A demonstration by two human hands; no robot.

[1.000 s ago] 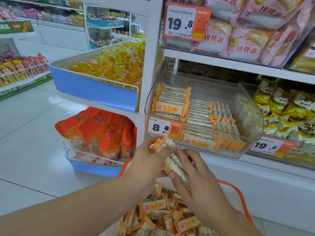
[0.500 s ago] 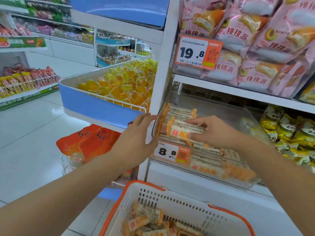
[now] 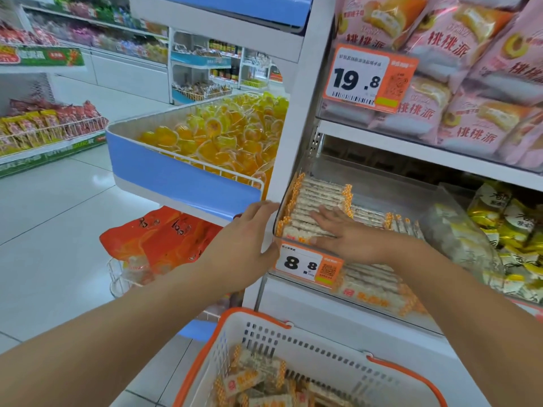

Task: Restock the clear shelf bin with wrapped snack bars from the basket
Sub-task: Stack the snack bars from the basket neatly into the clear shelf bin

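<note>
Your right hand (image 3: 343, 233) reached into the clear shelf bin (image 3: 458, 230), fingers straight and flat, pressing down on the stacked snack bars (image 3: 317, 198) at its left end, grasping nothing. Your left hand (image 3: 246, 245) lay open against the bin's outer left corner, thumb by the 8.8 price tag (image 3: 305, 264). More bars lay in the basket (image 3: 264, 333) below, near your forearms

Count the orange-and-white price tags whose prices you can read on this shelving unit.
2. The 19.8 price tag hangs on the upper shelf in front of pink cake bags. The 8.8 price tag is on the clear shelf bin. Others may be hidden at right.
</note>
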